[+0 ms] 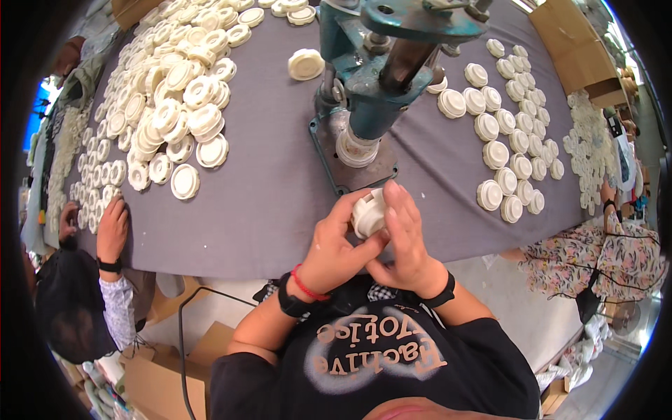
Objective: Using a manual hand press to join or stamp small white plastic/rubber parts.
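Note:
Close to my body at the table's front edge, my left hand [334,246] is closed round a white plastic cap [368,214], its fingers and thumb on the rim. My right hand [407,241] is held up against the cap's right side with its fingers stretched out and close together. Part of the cap is hidden behind the right fingers. Just beyond my hands stands a teal hand press [374,98], with a white round piece [357,148] beneath its ram on the base plate.
A large heap of white caps [171,115] covers the left side of the grey-covered table [238,217]. Several capped pieces [495,155] lie in rows at right. One loose cap [306,64] sits left of the press. Co-workers' hands [112,227] are at the left edge; another person is at right.

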A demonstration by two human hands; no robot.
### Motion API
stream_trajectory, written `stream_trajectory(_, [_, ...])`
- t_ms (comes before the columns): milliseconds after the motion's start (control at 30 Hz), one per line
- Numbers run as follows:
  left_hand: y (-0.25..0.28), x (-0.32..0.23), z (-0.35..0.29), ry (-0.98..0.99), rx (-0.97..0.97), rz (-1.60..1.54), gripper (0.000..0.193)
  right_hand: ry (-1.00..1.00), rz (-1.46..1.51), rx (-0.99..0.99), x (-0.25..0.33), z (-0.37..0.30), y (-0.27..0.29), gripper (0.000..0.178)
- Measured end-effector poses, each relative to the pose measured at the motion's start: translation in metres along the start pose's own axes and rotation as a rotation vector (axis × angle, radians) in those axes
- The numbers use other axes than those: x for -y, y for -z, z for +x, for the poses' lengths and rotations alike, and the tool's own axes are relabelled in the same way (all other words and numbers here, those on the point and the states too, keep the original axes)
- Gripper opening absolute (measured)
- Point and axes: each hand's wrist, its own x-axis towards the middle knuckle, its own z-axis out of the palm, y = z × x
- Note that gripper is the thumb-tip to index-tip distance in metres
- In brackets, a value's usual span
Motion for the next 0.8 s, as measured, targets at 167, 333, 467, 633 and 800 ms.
stream_trajectory(167, [0.023, -0.069, -0.008, -0.507, 0.197, 0.42, 0.056, -0.09, 0.448, 0.031, 0.014, 0.021, 0.03, 0.067])
stream_trajectory(333, [0.01, -0.094, -0.021, -0.995, 0.15, 0.259, 0.026, 0.099, 0.67, -0.11, 0.041, 0.044, 0.029, 0.042])
stream_trajectory(467, [0.002, -0.09, -0.018, -1.099, 0.087, 0.193, 0.023, 0.116, 0.742, -0.187, 0.044, 0.046, 0.022, 0.032])
stream_trajectory(633, [-0.004, -0.09, -0.019, -1.073, 0.056, 0.221, 0.024, 0.149, 0.739, -0.2, 0.042, 0.041, 0.021, 0.032])
stream_trajectory(800, [-0.004, -0.093, -0.023, -0.975, 0.138, 0.304, 0.016, 0.11, 0.733, -0.261, 0.044, 0.039, 0.02, 0.03])
